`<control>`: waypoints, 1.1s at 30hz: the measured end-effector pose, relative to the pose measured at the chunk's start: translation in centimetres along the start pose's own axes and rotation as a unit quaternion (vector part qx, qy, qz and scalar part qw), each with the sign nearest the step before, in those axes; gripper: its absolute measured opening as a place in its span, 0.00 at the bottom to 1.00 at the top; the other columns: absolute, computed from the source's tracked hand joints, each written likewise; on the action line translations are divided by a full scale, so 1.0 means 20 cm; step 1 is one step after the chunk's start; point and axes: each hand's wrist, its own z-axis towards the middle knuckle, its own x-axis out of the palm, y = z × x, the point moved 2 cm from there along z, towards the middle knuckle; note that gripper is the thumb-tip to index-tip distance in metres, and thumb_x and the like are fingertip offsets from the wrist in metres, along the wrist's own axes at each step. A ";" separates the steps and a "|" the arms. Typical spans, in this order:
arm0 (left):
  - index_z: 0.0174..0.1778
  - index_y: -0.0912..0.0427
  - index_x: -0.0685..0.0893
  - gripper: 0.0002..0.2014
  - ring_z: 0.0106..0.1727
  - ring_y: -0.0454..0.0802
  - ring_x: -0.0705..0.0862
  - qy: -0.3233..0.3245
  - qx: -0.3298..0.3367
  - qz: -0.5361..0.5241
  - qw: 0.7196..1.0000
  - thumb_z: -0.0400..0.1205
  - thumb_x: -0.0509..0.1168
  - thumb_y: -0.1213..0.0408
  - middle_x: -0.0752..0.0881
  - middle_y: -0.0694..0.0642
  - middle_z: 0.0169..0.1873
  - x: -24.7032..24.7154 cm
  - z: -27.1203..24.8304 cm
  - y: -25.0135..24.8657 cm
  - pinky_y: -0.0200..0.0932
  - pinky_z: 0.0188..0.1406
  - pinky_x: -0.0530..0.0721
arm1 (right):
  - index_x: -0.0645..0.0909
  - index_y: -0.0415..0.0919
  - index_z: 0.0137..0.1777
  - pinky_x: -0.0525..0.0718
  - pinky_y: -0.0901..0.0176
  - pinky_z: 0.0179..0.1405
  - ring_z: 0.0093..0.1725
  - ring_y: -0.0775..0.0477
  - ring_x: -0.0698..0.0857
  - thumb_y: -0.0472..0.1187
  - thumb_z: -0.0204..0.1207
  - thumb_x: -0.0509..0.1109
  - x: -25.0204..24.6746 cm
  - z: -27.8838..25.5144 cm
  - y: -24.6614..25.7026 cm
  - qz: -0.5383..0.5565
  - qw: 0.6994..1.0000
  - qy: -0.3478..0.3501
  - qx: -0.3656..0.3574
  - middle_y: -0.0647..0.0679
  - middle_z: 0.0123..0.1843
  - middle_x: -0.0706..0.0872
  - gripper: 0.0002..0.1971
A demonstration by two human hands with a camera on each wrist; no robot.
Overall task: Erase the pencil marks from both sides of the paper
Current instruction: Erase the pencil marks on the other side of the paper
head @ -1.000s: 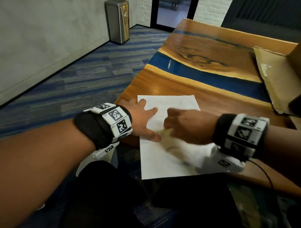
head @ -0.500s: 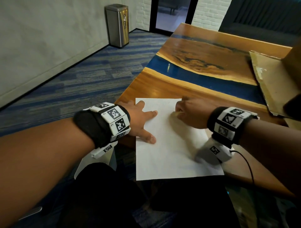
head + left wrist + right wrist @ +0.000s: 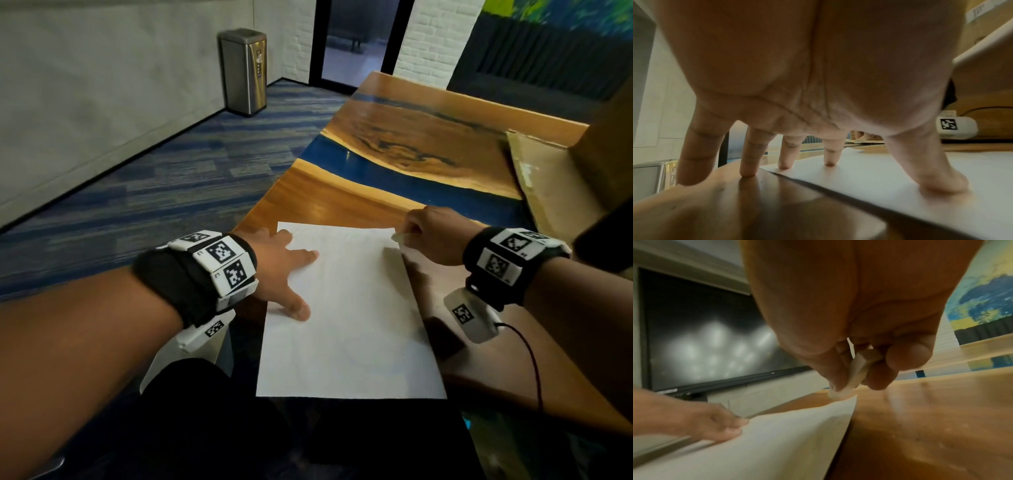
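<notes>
We found the paper (image 3: 346, 308) lying flat on the worktop (image 3: 342, 202), its long axis running from near to far, with the near short edge reaching the worktop's near edge. Our right hand (image 3: 428, 236) was at the far right corner of the sheet, and the eraser (image 3: 854, 371) it pinched between thumb and curled fingers touched the paper just at that corner, so nearly the whole sheet lay to the left of and nearer than that hand. Any further stroke, we judged, would have to travel leftward along the far edge or back toward us. Our left hand (image 3: 281, 267) was the nearer of the two to the sheet's middle: it was spread wide and flat on the left long edge, thumb and two fingertips pressing on the paper, the other two fingers resting on bare wood beside it, as the left wrist view showed.

The paper looked white and nearly clean. Some faint grey lines seemed to run along the far strip between the two hands, though at this sharpness we could not be sure they were pencil. The right long edge appeared slightly lifted off the wood in the right wrist view. We could not see the underside.
</notes>
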 end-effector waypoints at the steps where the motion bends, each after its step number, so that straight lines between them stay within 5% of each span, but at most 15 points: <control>1: 0.85 0.29 0.44 0.55 0.85 0.63 0.57 0.008 0.003 -0.007 1.000 0.65 0.63 0.17 0.52 0.52 0.88 -0.02 0.00 0.00 0.69 0.78 0.66 | 0.79 0.51 0.47 0.77 0.55 0.40 0.43 0.50 0.80 0.48 0.84 0.66 -0.01 -0.03 -0.02 0.019 1.000 -0.002 0.001 0.51 0.46 0.84 0.05; 6: 0.82 0.41 0.65 0.44 0.75 0.55 0.74 -0.020 0.013 -0.020 1.000 0.72 0.64 0.24 0.73 0.51 0.77 -0.12 0.01 -0.03 0.57 0.70 0.77 | 0.79 0.54 0.49 0.82 0.56 0.39 0.41 0.50 0.85 0.52 0.84 0.65 0.06 -0.15 -0.07 0.015 0.999 0.050 -0.003 0.54 0.42 0.87 0.05; 9: 0.83 0.42 0.65 0.44 0.74 0.56 0.75 -0.075 0.024 -0.005 0.997 0.73 0.65 0.26 0.72 0.51 0.78 -0.17 0.04 -0.15 0.52 0.61 0.79 | 0.79 0.55 0.49 0.85 0.53 0.46 0.43 0.49 0.84 0.58 0.83 0.64 0.08 -0.17 -0.07 0.002 0.999 0.051 0.009 0.54 0.43 0.85 0.09; 15: 0.83 0.44 0.65 0.47 0.77 0.61 0.71 -0.076 0.083 0.010 0.994 0.71 0.64 0.23 0.67 0.54 0.81 -0.15 0.10 -0.41 0.61 0.65 0.79 | 0.82 0.54 0.52 0.86 0.54 0.47 0.43 0.53 0.85 0.52 0.84 0.66 0.08 -0.17 -0.07 0.041 0.998 0.045 0.007 0.56 0.44 0.88 0.05; 19: 0.74 0.47 0.72 0.44 0.62 0.58 0.80 -0.073 0.093 -0.005 0.993 0.69 0.63 0.20 0.74 0.54 0.70 -0.14 0.11 -0.41 0.57 0.57 0.84 | 0.83 0.53 0.53 0.83 0.57 0.45 0.43 0.54 0.83 0.52 0.84 0.66 0.07 -0.22 -0.06 0.024 0.999 0.032 -0.018 0.55 0.46 0.87 0.07; 23: 0.70 0.49 0.70 0.44 0.53 0.54 0.78 -0.089 0.101 0.003 0.991 0.67 0.69 0.23 0.74 0.51 0.69 -0.12 0.08 -0.40 0.54 0.53 0.85 | 0.83 0.52 0.57 0.81 0.55 0.50 0.47 0.52 0.80 0.54 0.84 0.63 0.06 -0.31 0.03 -0.007 0.998 0.040 -0.050 0.54 0.51 0.85 0.10; 26: 0.75 0.47 0.67 0.47 0.62 0.57 0.79 -0.088 0.104 0.010 0.991 0.65 0.71 0.24 0.73 0.50 0.73 -0.11 0.09 -0.40 0.56 0.56 0.84 | 0.81 0.53 0.63 0.81 0.57 0.53 0.51 0.52 0.79 0.53 0.85 0.62 0.07 -0.36 0.11 0.000 0.996 0.044 -0.074 0.54 0.57 0.81 0.12; 28: 0.83 0.36 0.58 0.52 0.73 0.61 0.73 -0.072 0.112 0.019 0.991 0.64 0.70 0.22 0.66 0.49 0.80 -0.10 0.10 -0.39 0.59 0.60 0.82 | 0.79 0.54 0.66 0.83 0.55 0.53 0.52 0.52 0.80 0.53 0.85 0.61 0.09 -0.39 0.19 0.002 0.993 0.041 -0.113 0.55 0.59 0.79 0.14; 33: 0.80 0.20 0.49 0.50 0.80 0.63 0.58 -0.045 0.113 0.023 0.992 0.64 0.66 0.19 0.56 0.52 0.82 -0.09 0.11 -0.37 0.68 0.65 0.78 | 0.76 0.55 0.70 0.85 0.56 0.48 0.48 0.52 0.80 0.52 0.86 0.61 0.13 -0.38 0.22 -0.026 0.987 0.049 -0.149 0.56 0.57 0.76 0.15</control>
